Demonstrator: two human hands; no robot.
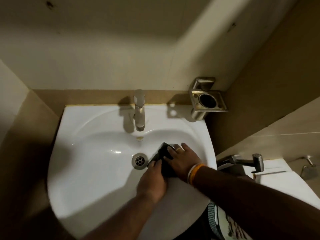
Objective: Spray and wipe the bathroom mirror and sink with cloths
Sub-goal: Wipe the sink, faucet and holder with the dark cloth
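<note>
Both hands on cloth (162, 158) in sink (83, 170)

L hand (152, 181) gripping cloth, R hand (181, 160) flat, pressing it; cloth edge near drain (139, 161), could snag there.

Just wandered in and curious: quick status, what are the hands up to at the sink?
Left hand and right hand both pressing black cloth inside white sink, beside drain. Faucet off. Nothing blocking.

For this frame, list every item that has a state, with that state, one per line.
Faucet: no water running.
Drain: open, no plug.
Sink: basin without standing water.
Black cloth: pressed into the basin, right of the drain.
Left hand: gripping the cloth.
Right hand: flat on the cloth.
Tumbler holder: nothing in it.
</note>
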